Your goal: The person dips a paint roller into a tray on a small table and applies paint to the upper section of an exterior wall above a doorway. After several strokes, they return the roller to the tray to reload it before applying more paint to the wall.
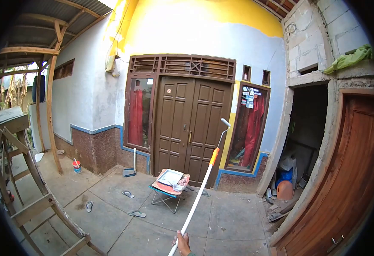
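Observation:
My right hand (183, 244) is at the bottom middle, its fingers wrapped round the white pole of a long-handled paint roller (200, 193). The pole slants up and to the right, past an orange collar (214, 156) to a thin bent metal frame. At its tip the small roller head (225, 122) overlaps the right edge of the brown double door (195, 115) in this view. My left hand is out of view. Beyond the pole, a paint tray (170, 176) rests on a small folding stool (164, 192).
A wooden ladder (32, 209) stands at the left. Sandals (137, 213), a dustpan (129, 172) and a red-and-blue paint can (76, 166) are on the concrete floor (148, 234). A doorway with bags and a bucket, and a wooden door (345, 170), are at right. The upper wall is partly yellow (246, 17).

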Demonstrator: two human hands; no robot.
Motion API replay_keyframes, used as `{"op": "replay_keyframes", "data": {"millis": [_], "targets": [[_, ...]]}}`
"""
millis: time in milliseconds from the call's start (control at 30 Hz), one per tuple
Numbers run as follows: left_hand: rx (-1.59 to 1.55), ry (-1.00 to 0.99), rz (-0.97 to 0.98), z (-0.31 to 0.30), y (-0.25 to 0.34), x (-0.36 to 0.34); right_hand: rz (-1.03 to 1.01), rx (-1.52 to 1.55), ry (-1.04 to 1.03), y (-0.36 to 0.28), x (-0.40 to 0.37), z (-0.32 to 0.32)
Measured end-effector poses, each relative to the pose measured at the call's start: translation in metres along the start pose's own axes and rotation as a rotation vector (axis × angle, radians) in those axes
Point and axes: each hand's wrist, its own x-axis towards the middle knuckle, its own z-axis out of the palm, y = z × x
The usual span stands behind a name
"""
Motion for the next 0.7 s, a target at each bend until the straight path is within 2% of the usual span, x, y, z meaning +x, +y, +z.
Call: {"op": "replay_keyframes", "data": {"millis": [233,300,333,533,633,700], "targets": [[-0.057,0.074,0.025,0.005,-0.016,0.026,-0.035,-0.107,-0.081,0.006,0.002,0.001],[-0.068,0.091,0.030,0.004,-0.022,0.030,-0.031,-0.059,-0.044,-0.001,-0.003,0.008],[-0.073,0.097,0.031,0.003,-0.026,0.031,-0.045,-0.145,-0.102,0.034,0.022,-0.008],[-0.092,0.108,0.052,0.003,-0.045,0.038,0.088,-0.042,-0.078,0.057,0.024,-0.006],[-0.103,0.112,0.067,0.004,-0.049,0.042,0.015,-0.002,-0.106,0.072,0.027,-0.009],[-0.107,0.110,0.077,0.000,-0.045,0.044,0.009,-0.016,-0.099,0.105,0.049,-0.017]]}}
